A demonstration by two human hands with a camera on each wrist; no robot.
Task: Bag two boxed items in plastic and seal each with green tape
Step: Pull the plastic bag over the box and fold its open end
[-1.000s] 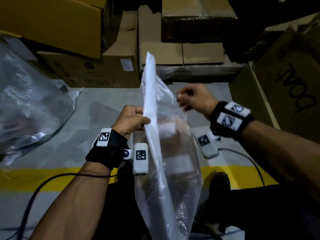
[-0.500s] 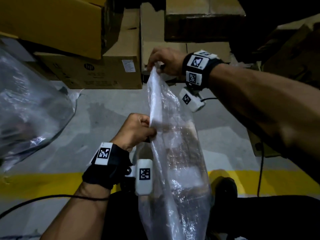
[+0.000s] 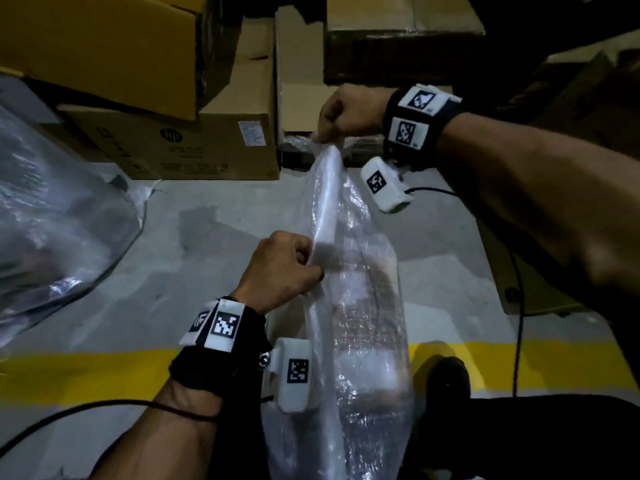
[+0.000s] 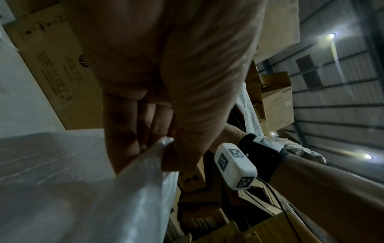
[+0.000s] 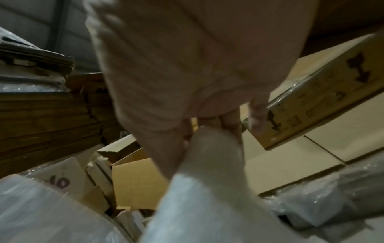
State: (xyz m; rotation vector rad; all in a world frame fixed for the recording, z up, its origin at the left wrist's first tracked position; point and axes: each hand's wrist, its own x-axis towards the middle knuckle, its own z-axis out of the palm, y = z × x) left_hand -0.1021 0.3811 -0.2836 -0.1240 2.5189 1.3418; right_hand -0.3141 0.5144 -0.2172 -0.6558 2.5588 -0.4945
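Observation:
A clear plastic bag (image 3: pixel 349 341) stands upright between my arms, and a brown boxed item (image 3: pixel 377 282) shows dimly through it. My left hand (image 3: pixel 287 265) pinches the folded near edge of the bag about halfway up. Farther away, my right hand (image 3: pixel 346 116) pinches the bag's top corner and holds it taut. In the left wrist view the left hand (image 4: pixel 158 144) has its fingers curled round the bag's folded edge (image 4: pixel 133 180). In the right wrist view the right hand (image 5: pixel 209 131) grips bunched plastic (image 5: pixel 207 180). No green tape is in view.
Stacked cardboard boxes (image 3: pixel 180 147) line the far side of the grey floor. A large heap of clear plastic (image 3: pixel 52 230) lies at the left. Another carton (image 3: pixel 519 278) stands at the right. A yellow floor stripe (image 3: pixel 86 372) runs near me, with black cables (image 3: pixel 516 306) trailing across.
My right hand went up from beside the bag's middle and took hold of its top corner, then shifted slightly right. My left hand kept its grip on the folded edge.

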